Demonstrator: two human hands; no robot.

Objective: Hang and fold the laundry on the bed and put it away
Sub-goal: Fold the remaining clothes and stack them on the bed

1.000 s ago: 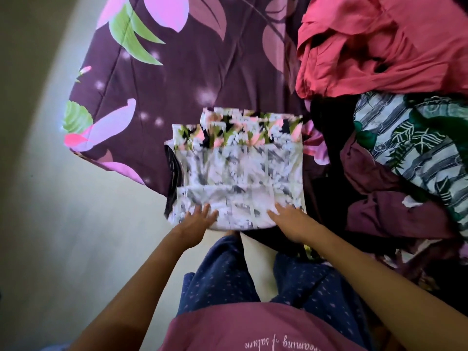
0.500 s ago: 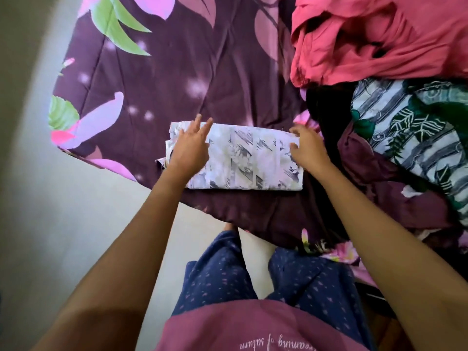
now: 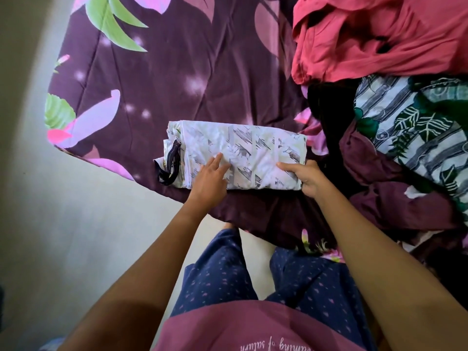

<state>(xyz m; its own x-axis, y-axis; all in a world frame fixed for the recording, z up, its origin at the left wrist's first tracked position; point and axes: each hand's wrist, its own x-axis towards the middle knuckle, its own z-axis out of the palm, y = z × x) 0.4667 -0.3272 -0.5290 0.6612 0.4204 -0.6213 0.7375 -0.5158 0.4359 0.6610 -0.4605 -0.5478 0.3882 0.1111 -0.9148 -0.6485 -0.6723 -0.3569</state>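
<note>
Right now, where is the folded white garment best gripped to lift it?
Probably by its two short ends, fingers slid underneath from either side. The folded garment lies flat, long axis left to right. The right hand pinches its right end; the left hand rests on top. Loose layers and a dark strap trail at the left end, so support that.

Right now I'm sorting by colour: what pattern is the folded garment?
The garment is white with a grey leaf print; head view shows it.
</note>
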